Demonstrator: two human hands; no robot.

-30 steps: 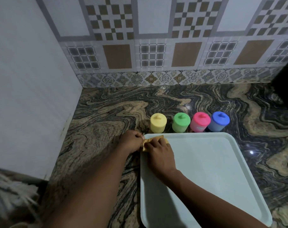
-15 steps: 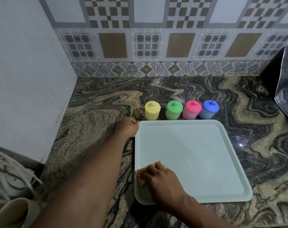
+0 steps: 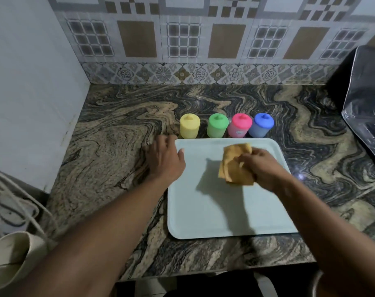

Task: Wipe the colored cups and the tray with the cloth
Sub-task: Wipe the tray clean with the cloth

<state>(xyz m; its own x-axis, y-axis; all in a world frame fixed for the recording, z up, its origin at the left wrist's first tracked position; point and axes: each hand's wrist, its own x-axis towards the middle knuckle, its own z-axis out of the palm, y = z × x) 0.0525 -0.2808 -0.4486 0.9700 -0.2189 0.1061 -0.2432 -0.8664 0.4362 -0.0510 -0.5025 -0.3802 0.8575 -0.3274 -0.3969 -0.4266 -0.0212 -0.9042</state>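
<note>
A pale blue-green tray (image 3: 193,224) lies flat on the marbled counter. Behind its far edge stand a yellow cup (image 3: 189,126), a green cup (image 3: 217,125), a pink cup (image 3: 240,125) and a blue cup (image 3: 262,124), in a row, lidded. My right hand (image 3: 262,166) grips a crumpled orange cloth (image 3: 234,163) over the tray's upper middle; the cloth casts a shadow on the tray, so it seems lifted. My left hand (image 3: 164,157) rests at the tray's far left corner, thumb on the rim, fingers spread on the counter.
A tiled wall runs behind the cups. A plain white wall (image 3: 32,93) closes the left side. A dark shiny object (image 3: 366,108) stands at the right edge. Cords and a beige thing (image 3: 12,251) lie at the lower left. The counter's front edge is near the bottom.
My right hand carried the cloth from the tray's far left corner down to its near left corner, then up to the upper middle. My left hand stayed at the tray's far left corner.
</note>
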